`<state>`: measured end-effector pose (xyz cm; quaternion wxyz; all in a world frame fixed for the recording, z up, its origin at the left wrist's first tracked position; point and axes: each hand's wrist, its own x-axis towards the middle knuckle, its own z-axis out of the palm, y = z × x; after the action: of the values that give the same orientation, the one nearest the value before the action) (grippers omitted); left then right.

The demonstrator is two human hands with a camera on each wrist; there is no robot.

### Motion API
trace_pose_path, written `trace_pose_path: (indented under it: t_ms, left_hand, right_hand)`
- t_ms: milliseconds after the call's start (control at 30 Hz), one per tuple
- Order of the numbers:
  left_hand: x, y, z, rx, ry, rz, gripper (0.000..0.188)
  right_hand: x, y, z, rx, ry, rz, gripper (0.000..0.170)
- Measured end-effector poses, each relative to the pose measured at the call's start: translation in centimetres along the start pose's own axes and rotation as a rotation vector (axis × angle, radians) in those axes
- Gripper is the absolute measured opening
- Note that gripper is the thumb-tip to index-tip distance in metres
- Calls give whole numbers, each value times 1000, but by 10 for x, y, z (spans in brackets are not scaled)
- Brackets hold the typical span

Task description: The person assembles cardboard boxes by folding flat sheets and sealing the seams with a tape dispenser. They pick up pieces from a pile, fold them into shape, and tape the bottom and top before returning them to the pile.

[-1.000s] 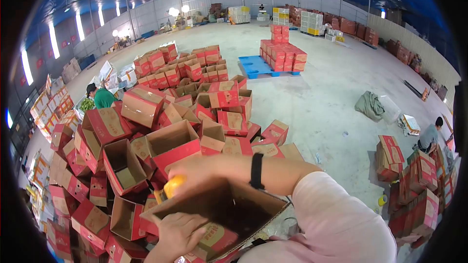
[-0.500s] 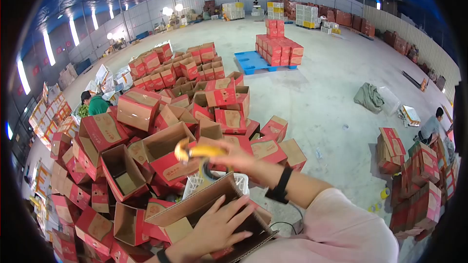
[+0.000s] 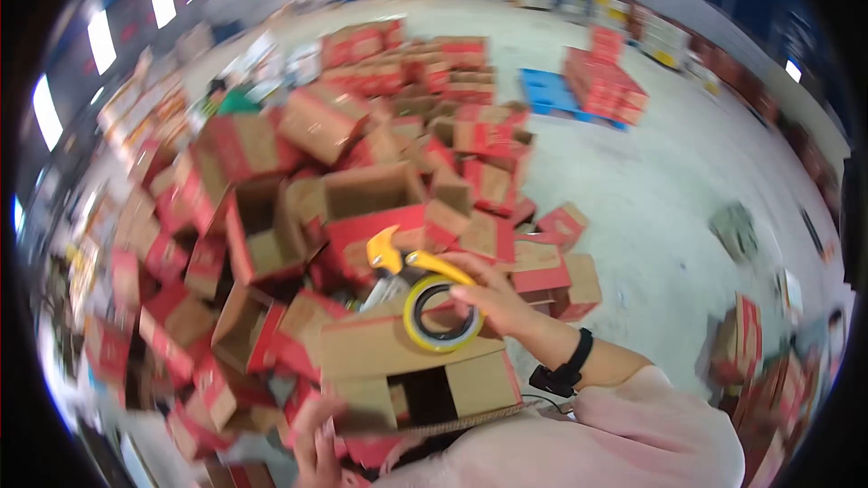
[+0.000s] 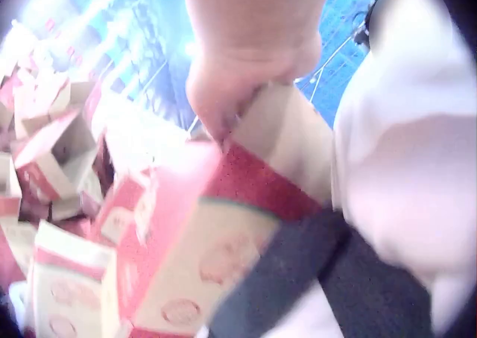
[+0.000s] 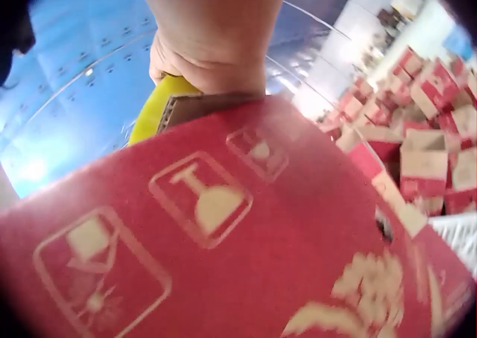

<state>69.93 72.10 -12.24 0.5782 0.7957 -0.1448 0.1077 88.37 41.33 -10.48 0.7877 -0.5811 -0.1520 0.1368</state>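
Observation:
In the head view, an upturned red and brown cardboard box (image 3: pixel 366 348) lies at the person's front, its short flaps folded in with a dark gap between them. The right hand (image 3: pixel 493 294) grips a yellow tape dispenser (image 3: pixel 443 269) above the box's far flap; a roll of tape hangs on it. At the box's near left corner, the blurred left hand (image 3: pixel 316 443) holds the edge. Fingers of the left hand (image 4: pixel 250 73) curl over the cardboard in the left wrist view. The box's red side (image 5: pixel 261 204) partly hides the right hand (image 5: pixel 212 55) in the right wrist view.
A large heap of open boxes (image 3: pixel 375 185) spreads beyond and to the left. Farther back, stacked red boxes (image 3: pixel 604 81) stand on a blue pallet (image 3: pixel 547 93). Green sheeting (image 3: pixel 734 233) lies on the floor at right, near more cardboard. Someone in green (image 3: pixel 237 101) is behind the heap.
The box has turned from its open side showing to folded flaps showing. The left hand has gone from inside it to its left corner. The dispenser has moved right, and the view has swung left.

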Motion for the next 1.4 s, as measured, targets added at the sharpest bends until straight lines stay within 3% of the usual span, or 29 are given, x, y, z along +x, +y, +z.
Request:
trace_pose_path:
  t_ms: [33, 67, 100, 133, 167, 233, 267, 333, 367, 400, 433, 467, 533, 600, 633, 700, 767, 800, 833, 900, 933, 1000, 1067, 1133, 1167, 1233, 1333, 1367, 1400]
  left_hand:
    - [31, 31, 5, -102, 41, -165, 42]
    - [69, 47, 20, 183, 196, 150, 42]
    - [73, 8, 11, -24, 199, -130, 43]
    - [82, -39, 9, -90, 261, -224, 45]
    - [101, -51, 3, -102, 252, -153, 47]
    - [115, -58, -6, 150, 89, -375, 62]
    - [120, -53, -1, 221, 82, -448, 53]
    - [126, -63, -4, 268, 13, -420, 56]
    - [122, -62, -6, 273, 42, -446, 56]
    - [126, -56, -7, 269, 25, -472, 57]
    - [125, -52, -5, 264, 5, -491, 59]
    - [125, -51, -5, 264, 17, -510, 59]
    - [125, -51, -6, 212, -10, -534, 54]
    - [121, -29, 1, 378, -5, -540, 53]
    - [119, -24, 8, 545, -16, -534, 52]
    - [111, -59, 33, 1152, 359, 37, 59]
    - [93, -17, 41, 866, -225, 72, 75]
    - [77, -17, 47, 843, -221, 79, 75]
    - [61, -17, 55, 785, -164, 214, 79]
    - [52, -16, 56, 686, -114, 379, 84]
    - [55, -12, 52, 748, -152, 357, 88]
    - [58, -12, 52, 786, -184, 367, 92]
    - [57, -16, 53, 732, -166, 342, 95]
    - [58, -19, 53, 704, -152, 345, 96]
    - [57, -21, 54, 719, -148, 335, 96]
    - [55, -19, 53, 719, -148, 308, 97]
    - [53, -22, 55, 698, -136, 311, 96]
    - [51, -22, 57, 695, -134, 308, 96]
    - [50, -23, 59, 726, -135, 327, 95]
  right_hand:
    - [2, 5, -1, -32, 1, 29, 50]
    - [5, 7, 2, -28, 21, -16, 53]
    - [8, 6, -2, -65, 23, -35, 55]
    - [8, -1, 4, -128, 73, -63, 55]
    - [15, 10, 3, 55, 128, -41, 56]
    - [23, 5, -2, -57, 114, -73, 49]
    - [21, -10, 11, 28, 73, -51, 46]
    - [20, -31, 4, -15, -36, -11, 47]
    - [15, -49, 11, -99, -61, -110, 48]
    - [15, -67, 26, -240, 94, -395, 53]
    - [-1, -96, 12, -215, -130, -337, 57]
    - [-11, -110, 4, -295, -180, -494, 59]
    - [-29, -84, -5, -320, -104, -691, 59]
    - [-37, -9, -23, -1178, -149, -820, 65]
    - [-46, -5, -17, -1179, -162, -819, 65]
    - [-52, -6, -2, -915, -151, -524, 65]
    - [-55, -13, 7, -919, -140, -430, 62]
    - [-54, -18, 8, -920, -123, -339, 59]
    - [-36, -20, 7, -1033, -118, -462, 55]
    - [3, -62, 24, -810, 45, -128, 46]
    - [37, -74, 30, -945, 49, -217, 38]
    - [100, -94, 100, -977, -24, -331, 33]
    - [174, -90, 155, -1131, -463, -481, 32]
    - [214, -71, 238, -1498, -806, -185, 32]
    - [231, -44, 268, -1612, -870, -82, 38]
    - [229, -1, 320, -1769, -1002, -94, 44]
    - [206, 49, 335, -1990, -1129, -6, 45]
    - [191, 49, 332, -2113, -1307, 109, 46]
    - [182, 31, 319, -2112, -1308, 137, 46]
